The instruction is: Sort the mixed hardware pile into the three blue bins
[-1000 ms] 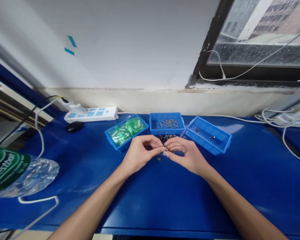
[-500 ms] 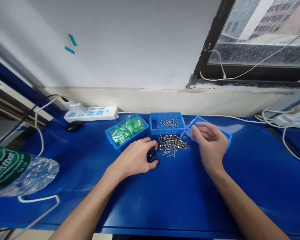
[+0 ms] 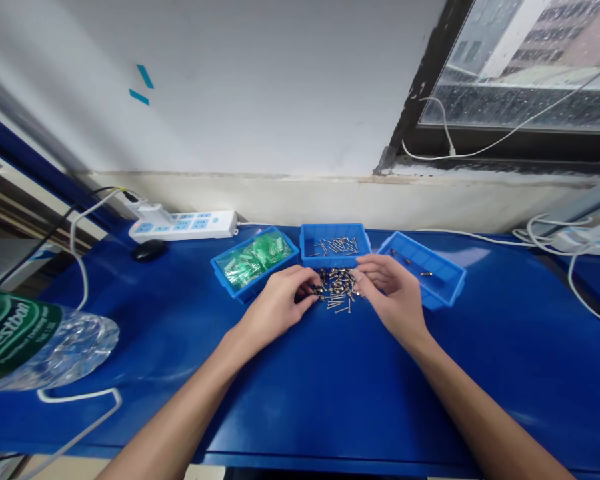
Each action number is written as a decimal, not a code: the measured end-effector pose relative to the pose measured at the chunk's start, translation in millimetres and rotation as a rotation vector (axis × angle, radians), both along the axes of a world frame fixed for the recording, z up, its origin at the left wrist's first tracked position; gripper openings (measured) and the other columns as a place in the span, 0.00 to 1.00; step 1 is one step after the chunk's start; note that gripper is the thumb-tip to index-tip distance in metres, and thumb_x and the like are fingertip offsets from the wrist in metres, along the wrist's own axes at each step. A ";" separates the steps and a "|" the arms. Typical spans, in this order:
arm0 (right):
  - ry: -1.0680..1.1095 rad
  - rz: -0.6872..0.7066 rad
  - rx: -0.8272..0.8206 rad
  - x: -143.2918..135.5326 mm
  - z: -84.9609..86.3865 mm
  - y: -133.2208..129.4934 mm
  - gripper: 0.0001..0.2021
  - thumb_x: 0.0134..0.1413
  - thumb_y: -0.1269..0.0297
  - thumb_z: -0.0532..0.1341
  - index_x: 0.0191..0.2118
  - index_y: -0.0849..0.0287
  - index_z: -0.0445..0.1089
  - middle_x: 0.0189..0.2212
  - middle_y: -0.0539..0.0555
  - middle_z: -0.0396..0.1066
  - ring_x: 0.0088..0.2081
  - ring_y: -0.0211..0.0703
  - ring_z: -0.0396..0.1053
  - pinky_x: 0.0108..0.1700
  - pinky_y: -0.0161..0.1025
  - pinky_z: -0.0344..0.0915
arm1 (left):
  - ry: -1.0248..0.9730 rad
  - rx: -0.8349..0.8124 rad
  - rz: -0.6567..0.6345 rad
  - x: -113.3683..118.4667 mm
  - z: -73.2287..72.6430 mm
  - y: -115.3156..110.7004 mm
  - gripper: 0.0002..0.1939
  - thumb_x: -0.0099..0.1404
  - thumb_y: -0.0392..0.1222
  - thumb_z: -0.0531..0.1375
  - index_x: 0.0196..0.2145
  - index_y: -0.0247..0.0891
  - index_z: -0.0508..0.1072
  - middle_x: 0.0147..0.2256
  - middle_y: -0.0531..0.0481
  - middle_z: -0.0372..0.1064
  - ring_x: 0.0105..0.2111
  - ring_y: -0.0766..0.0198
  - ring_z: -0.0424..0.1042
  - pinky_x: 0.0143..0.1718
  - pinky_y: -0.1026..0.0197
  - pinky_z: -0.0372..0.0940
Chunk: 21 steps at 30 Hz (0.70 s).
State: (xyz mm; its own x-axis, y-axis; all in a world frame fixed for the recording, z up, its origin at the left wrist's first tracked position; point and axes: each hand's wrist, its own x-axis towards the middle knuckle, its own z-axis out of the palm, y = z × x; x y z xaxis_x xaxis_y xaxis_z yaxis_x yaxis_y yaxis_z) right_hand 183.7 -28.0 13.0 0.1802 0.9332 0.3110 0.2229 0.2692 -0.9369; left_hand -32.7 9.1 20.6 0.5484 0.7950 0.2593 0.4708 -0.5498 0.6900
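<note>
A heap of small metal screws (image 3: 341, 281) lies on the blue table, with a few longer screws (image 3: 336, 304) along its front edge. My left hand (image 3: 281, 301) curls at the heap's left side, thumb and fingertips close together on small dark pieces. At the right side, my right hand (image 3: 393, 293) has its fingertips in the heap; what they pinch, if anything, is too small to tell. Behind the heap, a blue tray (image 3: 307, 261) holds thin screws. The right blue tray (image 3: 443, 293) contains a few small dark screws. Green packets (image 3: 260, 257) fill the left tray (image 3: 219, 277).
A power strip (image 3: 215, 225) and a black mouse (image 3: 149, 251) are at the back left. A large water bottle (image 3: 45, 340) lies at the left edge. White cables (image 3: 575, 293) run along the right side and back.
My right hand has moved left from over the right tray to the heap, uncovering the dark screws in that tray. My left hand has shifted slightly up, and its fingers have closed in.
</note>
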 end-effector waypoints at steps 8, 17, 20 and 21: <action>-0.031 0.423 -0.131 -5.1 -1.8 -5.3 0.10 0.53 0.65 0.69 0.43 0.56 0.75 0.35 0.53 0.80 0.35 0.45 0.79 0.39 0.42 0.77 | -0.397 -0.229 0.026 6.8 15.5 -8.8 0.14 0.59 0.42 0.71 0.34 0.35 0.70 0.38 0.47 0.75 0.34 0.63 0.79 0.40 0.60 0.75; 0.242 0.413 -0.215 -5.9 -1.0 -4.2 0.08 0.50 0.64 0.72 0.37 0.59 0.79 0.28 0.54 0.81 0.31 0.47 0.80 0.33 0.41 0.77 | -0.345 -0.245 0.056 7.1 15.0 -8.6 0.13 0.64 0.47 0.68 0.35 0.36 0.70 0.36 0.48 0.75 0.34 0.61 0.78 0.38 0.59 0.74; 0.260 0.078 -0.086 -2.6 1.9 -0.3 0.07 0.50 0.65 0.72 0.37 0.59 0.79 0.27 0.54 0.80 0.30 0.47 0.80 0.32 0.41 0.77 | -0.042 0.038 0.039 1.9 14.0 -6.6 0.10 0.68 0.47 0.64 0.39 0.37 0.74 0.38 0.47 0.74 0.38 0.59 0.75 0.43 0.54 0.72; 0.263 -0.051 -0.033 -0.2 2.8 1.4 0.07 0.51 0.64 0.71 0.37 0.60 0.79 0.28 0.55 0.80 0.31 0.47 0.80 0.33 0.41 0.78 | 0.055 0.098 0.013 0.2 12.6 -6.0 0.10 0.67 0.46 0.64 0.41 0.37 0.75 0.40 0.46 0.73 0.40 0.58 0.74 0.45 0.52 0.71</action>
State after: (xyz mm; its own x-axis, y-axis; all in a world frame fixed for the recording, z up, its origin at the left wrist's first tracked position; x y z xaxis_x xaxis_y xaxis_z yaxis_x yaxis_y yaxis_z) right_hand 183.5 -26.7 15.8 0.2981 0.9297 0.2163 -0.0173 0.2318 -0.9726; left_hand -32.5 3.1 33.2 0.5535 0.7747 0.3057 0.5143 -0.6066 0.6062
